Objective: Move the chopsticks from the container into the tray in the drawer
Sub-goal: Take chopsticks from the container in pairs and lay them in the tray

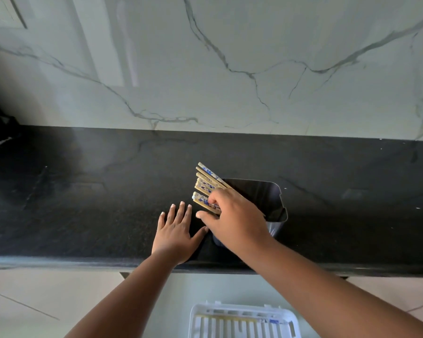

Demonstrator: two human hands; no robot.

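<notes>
Chopsticks [206, 189], bamboo-coloured with blue-and-white patterned tops, fanned out loosely from a black container [266, 198]. Pinched near the tops by the right hand [232, 215]; fingers [214, 197] curled over the bundle, thumb stretched underneath, clamped on only some of the sticks. Lower ends hidden inside the container, upper ends leaning left over its rim. Left hand [175, 230] flat on the black counter [83, 203] just beside the container, fingers spread, thumb touching or nearly touching its side, gripping nothing. White slotted tray [242, 323] visible at the bottom edge, below the counter's front lip, already holding what looks like a few chopsticks; drawer itself not clearly seen.

Likely risks: loose outer sticks slipping from the splayed bundle on lifting, then clattering onto the counter or floor. Possible tipping of the container if the ends catch on its rim, given no firm hold from the left hand. Possible misses at the tray if carried uneven.
</notes>
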